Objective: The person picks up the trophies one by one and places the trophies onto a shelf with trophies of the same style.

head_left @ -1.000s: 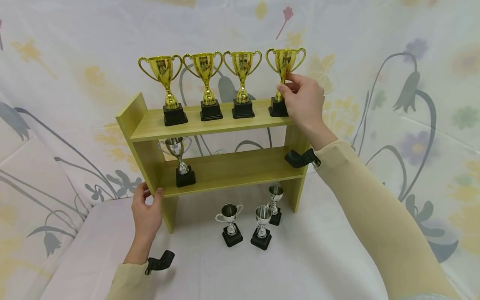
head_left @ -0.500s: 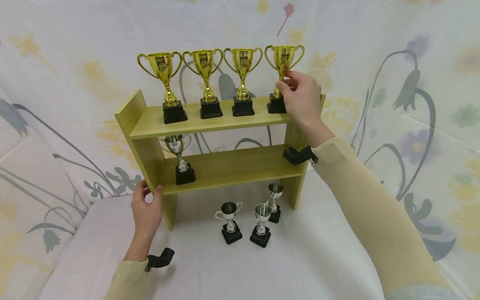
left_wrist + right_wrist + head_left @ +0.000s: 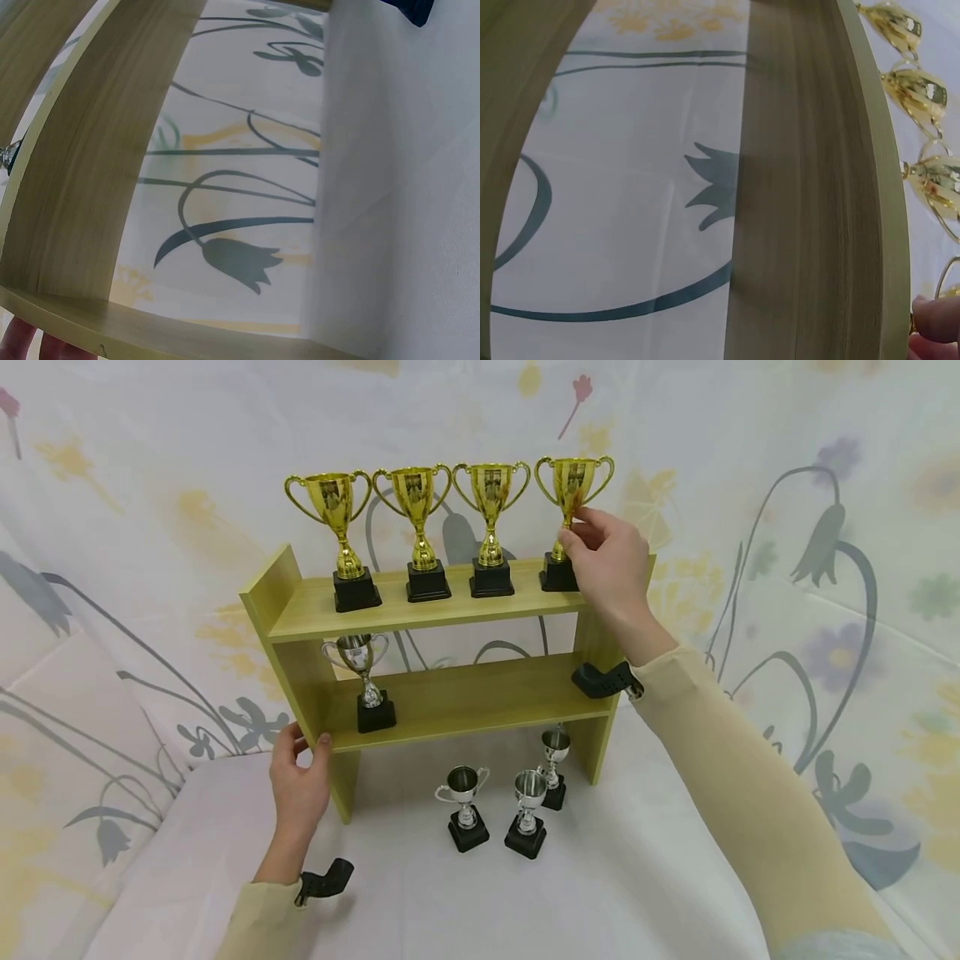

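Observation:
My right hand (image 3: pixel 611 564) pinches the stem of the rightmost gold trophy cup (image 3: pixel 573 485), whose black base stands on the top board of a wooden shelf (image 3: pixel 465 697). Three more gold trophy cups (image 3: pixel 491 493) line up to its left on that board. With thumb in front and fingers behind, my left hand (image 3: pixel 300 785) grips the shelf's left side panel (image 3: pixel 288 685). Some of its fingers (image 3: pixel 64 347) show at the lower left of the left wrist view. One silver trophy cup (image 3: pixel 360 660) stands at the left end of the middle board.
Three smaller silver trophy cups (image 3: pixel 467 814) stand on the white cloth (image 3: pixel 420 910), under and in front of the shelf's lower right part. A flower-printed sheet (image 3: pixel 787 610) hangs close behind. Black wrist mounts (image 3: pixel 326 881) stick out from both wrists.
The head view has shifted slightly. Both hands keep their hold, and the trophies and shelf stay as they were.

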### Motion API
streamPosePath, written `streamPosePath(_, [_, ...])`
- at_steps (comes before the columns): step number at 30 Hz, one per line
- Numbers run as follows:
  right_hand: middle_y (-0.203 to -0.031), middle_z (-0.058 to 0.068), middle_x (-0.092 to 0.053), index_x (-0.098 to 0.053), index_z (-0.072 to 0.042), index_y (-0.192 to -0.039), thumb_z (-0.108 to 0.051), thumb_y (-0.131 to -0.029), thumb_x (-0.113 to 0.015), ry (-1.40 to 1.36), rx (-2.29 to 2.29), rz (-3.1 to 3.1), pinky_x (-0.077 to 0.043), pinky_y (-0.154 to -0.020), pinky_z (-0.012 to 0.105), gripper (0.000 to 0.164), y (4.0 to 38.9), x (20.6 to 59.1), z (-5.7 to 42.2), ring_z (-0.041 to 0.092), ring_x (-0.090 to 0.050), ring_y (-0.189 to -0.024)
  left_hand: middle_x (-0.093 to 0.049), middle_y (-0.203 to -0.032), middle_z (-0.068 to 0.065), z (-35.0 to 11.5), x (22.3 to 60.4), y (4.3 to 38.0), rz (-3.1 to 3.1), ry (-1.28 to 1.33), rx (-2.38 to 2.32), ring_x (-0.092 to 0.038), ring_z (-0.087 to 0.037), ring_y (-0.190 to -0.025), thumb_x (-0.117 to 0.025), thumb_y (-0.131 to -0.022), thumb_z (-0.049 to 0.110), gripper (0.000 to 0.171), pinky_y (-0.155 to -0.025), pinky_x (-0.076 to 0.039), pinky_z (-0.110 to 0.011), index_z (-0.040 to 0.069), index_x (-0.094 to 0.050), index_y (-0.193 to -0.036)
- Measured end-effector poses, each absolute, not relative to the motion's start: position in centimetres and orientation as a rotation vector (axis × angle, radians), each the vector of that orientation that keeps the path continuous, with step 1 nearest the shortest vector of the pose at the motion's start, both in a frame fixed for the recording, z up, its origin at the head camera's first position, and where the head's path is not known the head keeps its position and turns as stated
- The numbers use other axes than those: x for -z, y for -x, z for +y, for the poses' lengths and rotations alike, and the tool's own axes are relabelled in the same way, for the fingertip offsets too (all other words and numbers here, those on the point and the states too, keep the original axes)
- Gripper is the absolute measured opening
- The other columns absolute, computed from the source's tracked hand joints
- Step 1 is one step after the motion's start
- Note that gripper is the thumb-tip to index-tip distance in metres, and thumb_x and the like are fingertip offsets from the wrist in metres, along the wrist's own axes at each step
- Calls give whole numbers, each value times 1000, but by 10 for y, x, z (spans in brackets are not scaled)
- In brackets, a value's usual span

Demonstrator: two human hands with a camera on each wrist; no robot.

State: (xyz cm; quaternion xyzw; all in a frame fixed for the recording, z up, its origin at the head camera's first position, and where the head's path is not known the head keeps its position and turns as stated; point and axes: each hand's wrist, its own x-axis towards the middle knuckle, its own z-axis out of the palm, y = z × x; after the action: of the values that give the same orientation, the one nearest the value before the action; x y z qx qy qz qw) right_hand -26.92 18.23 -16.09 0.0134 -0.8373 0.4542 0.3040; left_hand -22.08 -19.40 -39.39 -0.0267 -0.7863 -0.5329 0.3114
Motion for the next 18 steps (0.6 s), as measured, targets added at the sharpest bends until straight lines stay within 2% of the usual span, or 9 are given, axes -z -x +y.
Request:
streamPosePath(12, [-123,3,-69,-61,-13,-138,-25,-99,-60,-89,-1181,-2169,-49,-94,29,40,261,168,184,15,-65,-111,-52,-122,-18,-194,394,220,-2095,71,1398,-53,-32,-115,-55,-101,14,36,-77,-41,-8,-3,-50,-132])
streamPosePath(18, [-125,3,-68,-61,-12,-137,-22,-100,-58,-113,-1197,-2126,-48,-95,27,39,254,170,186,13,-64,-112,-52,-124,-16,-193,394,221,-2120,48,1394,-53,-30,-118,-54,-101,15,37,-85,-47,-29,-1,-50,-134])
